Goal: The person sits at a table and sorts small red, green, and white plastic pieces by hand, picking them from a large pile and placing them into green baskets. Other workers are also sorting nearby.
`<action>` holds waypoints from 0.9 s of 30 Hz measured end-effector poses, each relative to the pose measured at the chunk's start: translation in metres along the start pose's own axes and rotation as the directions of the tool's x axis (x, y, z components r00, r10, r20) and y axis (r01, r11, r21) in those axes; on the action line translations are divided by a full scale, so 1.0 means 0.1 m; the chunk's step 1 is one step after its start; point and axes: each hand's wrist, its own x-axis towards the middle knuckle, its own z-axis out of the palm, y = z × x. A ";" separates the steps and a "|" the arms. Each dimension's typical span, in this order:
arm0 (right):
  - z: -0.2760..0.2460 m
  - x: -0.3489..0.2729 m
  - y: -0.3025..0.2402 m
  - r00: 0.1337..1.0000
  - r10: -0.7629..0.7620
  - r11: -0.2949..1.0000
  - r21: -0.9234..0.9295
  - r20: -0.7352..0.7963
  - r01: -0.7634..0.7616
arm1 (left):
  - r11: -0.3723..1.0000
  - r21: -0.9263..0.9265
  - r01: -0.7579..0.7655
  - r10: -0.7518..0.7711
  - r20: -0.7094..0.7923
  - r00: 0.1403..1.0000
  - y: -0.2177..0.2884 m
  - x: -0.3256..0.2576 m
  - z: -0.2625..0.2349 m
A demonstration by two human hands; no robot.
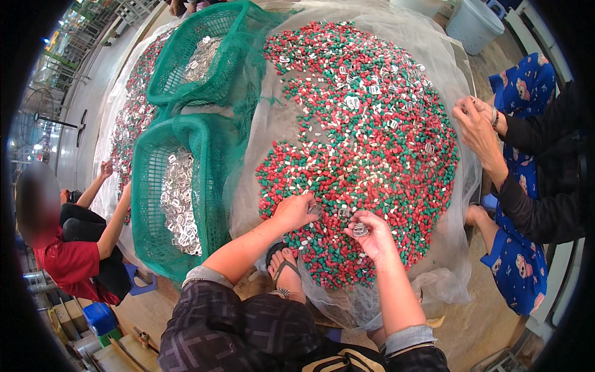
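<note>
- White sheer netting [446, 273] spreads widest, over the ground and under the heap.
- A broad heap of small red, green and white pieces [384, 167] lies on it, with flat silver buckles scattered through.
- At the right, a person in blue patterned trousers [520, 273] brings both hands together beside the netting.
- At the left, a person in a red shirt [71, 263] reaches toward another spread of pieces.
- Two green baskets [141, 211] stand left of the heap, green mesh draped over them, silver buckles inside each.
- The left hand [296, 212] is over the heap's near edge, fingers curled together; a blurred greyish buckle [315, 211] shows at its fingertips, but whether gripped I cannot tell.
- The right hand [373, 235], partly curled, pinches a silver buckle [360, 230] between thumb and fingers, just above the heap.
</note>
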 end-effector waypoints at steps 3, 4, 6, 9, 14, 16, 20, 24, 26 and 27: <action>0.06 -0.03 -0.01 0.999 0.032 0.998 -0.055 0.011 -0.031 | 0.980 -0.195 0.051 -0.032 0.096 0.995 -0.21 0.09 -0.07; 0.05 -0.03 -0.02 0.998 0.048 0.998 -0.036 0.034 -0.046 | 0.972 -0.212 0.099 -0.091 0.050 0.995 -0.26 0.12 -0.10; 0.05 -0.03 -0.03 0.993 0.080 0.997 0.003 0.081 -0.081 | 0.964 -0.229 0.137 -0.135 0.025 0.991 -0.32 0.18 -0.18; 0.05 -0.03 -0.02 0.982 0.082 0.994 -0.089 0.173 -0.068 | 0.954 -0.223 0.197 -0.199 0.016 0.980 -0.36 0.22 -0.18; 0.11 -0.06 0.00 0.988 0.072 0.987 -0.155 0.139 -0.050 | 0.967 -0.192 0.167 -0.165 0.026 0.986 -0.33 0.21 -0.19; 0.10 -0.06 0.00 0.992 0.068 0.988 -0.146 0.110 -0.052 | 0.970 -0.184 0.156 -0.150 0.049 0.988 -0.33 0.22 -0.20; 0.11 -0.04 0.00 0.994 0.078 0.996 -0.044 0.077 -0.075 | 0.931 -0.342 0.126 -0.084 0.136 0.987 -0.48 0.24 -0.19; 0.15 -0.09 -0.04 0.990 0.100 0.983 0.146 0.099 -0.114 | 0.579 -0.713 0.396 -0.166 0.373 0.913 -0.32 0.16 -0.43; 0.13 -0.08 -0.05 0.973 0.109 0.967 0.204 0.206 -0.151 | 0.508 -0.758 0.408 -0.144 0.393 0.908 -0.38 0.15 -0.47; 0.12 -0.07 -0.05 0.960 0.109 0.958 0.231 0.259 -0.171 | 0.472 -0.778 0.414 -0.132 0.402 0.906 -0.41 0.15 -0.50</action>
